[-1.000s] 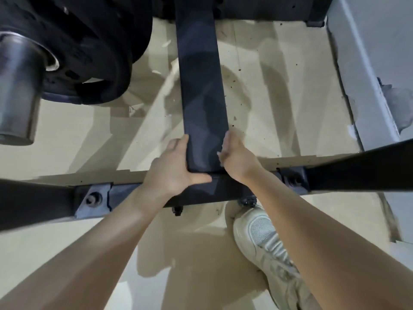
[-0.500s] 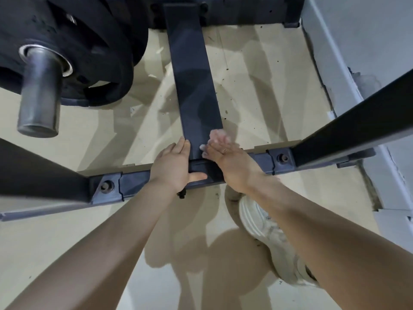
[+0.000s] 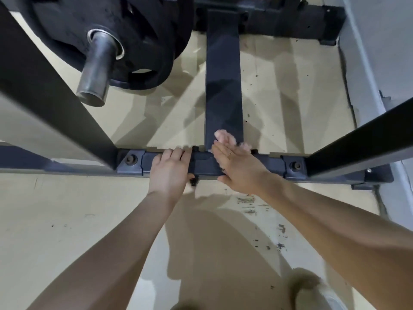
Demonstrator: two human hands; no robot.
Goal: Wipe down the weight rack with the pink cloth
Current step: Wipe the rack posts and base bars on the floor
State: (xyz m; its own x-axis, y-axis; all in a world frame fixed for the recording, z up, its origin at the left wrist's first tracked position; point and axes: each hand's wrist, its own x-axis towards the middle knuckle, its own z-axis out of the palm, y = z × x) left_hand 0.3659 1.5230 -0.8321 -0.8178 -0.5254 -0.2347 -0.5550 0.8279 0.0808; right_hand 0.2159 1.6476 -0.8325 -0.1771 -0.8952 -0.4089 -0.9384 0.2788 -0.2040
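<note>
The weight rack is dark metal; its base crossbar (image 3: 274, 164) runs left to right and a centre beam (image 3: 223, 86) runs away from it. My right hand (image 3: 239, 166) lies flat where the two meet, with straight fingers pressing the pink cloth (image 3: 221, 135) onto the metal. Only fluffy edges of the cloth show past my fingertips. My left hand (image 3: 169, 168) holds the crossbar just left of that joint, fingers over the top and thumb at the near edge.
Black weight plates (image 3: 143, 41) on a steel peg (image 3: 96, 68) hang at the upper left. Slanted rack posts rise on the left (image 3: 51, 90) and right (image 3: 357, 142). A grey wall (image 3: 380, 52) stands on the right. My shoe (image 3: 312, 291) is on the beige floor.
Both hands slid off the centre beam's near end down to the crossbar. My left hand moved from gripping the beam to the crossbar. The view pulled back and tilted up.
</note>
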